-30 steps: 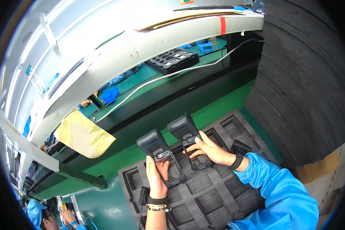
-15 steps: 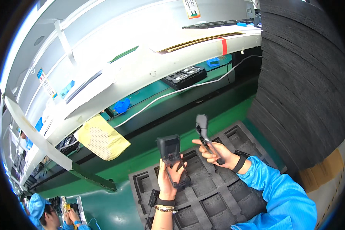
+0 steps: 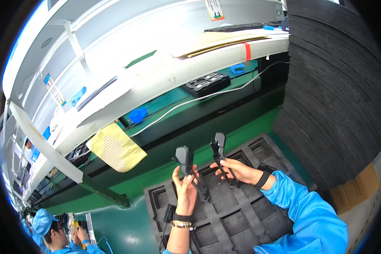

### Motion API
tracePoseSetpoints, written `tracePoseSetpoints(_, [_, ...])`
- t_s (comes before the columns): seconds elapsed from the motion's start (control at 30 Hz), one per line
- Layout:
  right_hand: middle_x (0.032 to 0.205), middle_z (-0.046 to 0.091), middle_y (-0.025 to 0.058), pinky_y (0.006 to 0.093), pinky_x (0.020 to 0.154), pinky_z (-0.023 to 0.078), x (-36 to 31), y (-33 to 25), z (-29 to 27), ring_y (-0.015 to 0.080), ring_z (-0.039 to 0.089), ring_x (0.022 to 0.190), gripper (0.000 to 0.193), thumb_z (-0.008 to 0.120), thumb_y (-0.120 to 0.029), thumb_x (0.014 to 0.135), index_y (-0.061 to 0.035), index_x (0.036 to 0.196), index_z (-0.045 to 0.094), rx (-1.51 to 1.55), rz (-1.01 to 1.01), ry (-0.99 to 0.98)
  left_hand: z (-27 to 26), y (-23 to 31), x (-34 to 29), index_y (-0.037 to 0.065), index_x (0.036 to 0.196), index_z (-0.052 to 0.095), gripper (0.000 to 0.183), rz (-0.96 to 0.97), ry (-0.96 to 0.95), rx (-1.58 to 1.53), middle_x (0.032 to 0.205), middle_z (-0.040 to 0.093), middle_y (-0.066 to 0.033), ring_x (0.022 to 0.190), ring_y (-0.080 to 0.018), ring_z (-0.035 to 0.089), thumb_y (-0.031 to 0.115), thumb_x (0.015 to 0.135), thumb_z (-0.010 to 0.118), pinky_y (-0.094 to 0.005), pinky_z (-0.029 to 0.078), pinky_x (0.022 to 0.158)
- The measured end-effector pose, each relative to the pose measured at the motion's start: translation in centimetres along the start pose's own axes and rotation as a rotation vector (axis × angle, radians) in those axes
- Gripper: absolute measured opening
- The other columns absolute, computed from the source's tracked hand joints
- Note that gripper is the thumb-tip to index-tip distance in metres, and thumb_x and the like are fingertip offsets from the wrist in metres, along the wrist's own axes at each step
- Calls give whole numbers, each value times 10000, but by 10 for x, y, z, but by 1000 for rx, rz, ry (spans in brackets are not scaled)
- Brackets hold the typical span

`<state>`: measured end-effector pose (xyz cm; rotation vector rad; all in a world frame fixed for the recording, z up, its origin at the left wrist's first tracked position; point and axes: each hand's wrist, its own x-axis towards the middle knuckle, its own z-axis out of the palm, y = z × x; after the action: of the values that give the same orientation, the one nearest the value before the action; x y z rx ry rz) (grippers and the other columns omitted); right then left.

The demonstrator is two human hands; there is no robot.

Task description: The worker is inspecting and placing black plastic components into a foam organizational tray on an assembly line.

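My left hand (image 3: 185, 195) is closed on a black plastic device (image 3: 184, 157) with a flat head and a narrow, frame-like lower part. A similar black device (image 3: 220, 144), edge-on with its head up, is in my right hand (image 3: 243, 172), thumb and fingers closed round its slim lower part. The two pieces stand side by side, a small gap between their heads. Below both hands lies a black foam tray (image 3: 218, 216) with square recesses. A black band circles each wrist, the left one with a small black box (image 3: 169, 213) beside it.
Tall stacked black foam sheets (image 3: 334, 93) rise at the right, above a cardboard box (image 3: 355, 188). Ahead runs a white shelf (image 3: 199, 67) with a yellow cloth (image 3: 117, 148) hanging from it. A grey cable (image 3: 190, 101) crosses below. A co-worker (image 3: 51, 233) sits at lower left.
My left hand has turned its device from facing me to an angled side view. My right hand has moved slightly left and down, bringing the two devices closer together.
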<state>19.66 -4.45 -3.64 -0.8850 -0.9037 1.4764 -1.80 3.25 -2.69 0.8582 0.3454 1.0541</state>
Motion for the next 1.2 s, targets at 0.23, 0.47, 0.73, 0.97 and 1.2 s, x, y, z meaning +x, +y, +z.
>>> tracePoseSetpoints(0.23, [1251,547,203,367,828,589,30,-29,-49,274,652,1049,447,425,-372,1043,12,1269,463,-46,-66,270,-48,51,66,61,1040,588,293,45,241,232,863,596,-5,722,-88,542,156,815,750,-229,429,640])
tracePoseSetpoints(0.47, [1154,587,123,328,757,550,116,-57,-96,215,659,960,275,420,-168,1017,14,1216,473,-454,-99,479,-172,96,152,-7,1006,665,517,242,614,1696,1003,689,-197,1014,-364,647,243,591,845,-402,500,913])
tracePoseSetpoints(0.73, [1062,663,232,417,805,532,156,1,-164,315,662,1016,215,588,-127,832,45,940,661,-835,114,657,-248,79,151,59,1507,201,1235,-337,748,1756,1480,325,-299,1339,-464,381,450,555,883,-505,356,1109])
tracePoseSetpoints(0.97, [1133,648,221,468,952,468,59,-50,-135,398,586,1112,447,637,-304,839,29,1137,632,-1457,-618,635,-172,131,37,37,1455,371,902,-29,119,2094,1537,297,-220,1351,-458,355,543,783,697,-582,311,1089])
tracePoseSetpoints(1.2, [1395,464,253,416,1112,341,-196,-48,-106,401,428,1314,551,635,-191,893,17,1370,452,-1634,-64,619,-176,92,-161,-113,1476,187,1076,-64,303,1724,1364,432,-390,1243,-458,500,653,840,594,-434,429,1034])
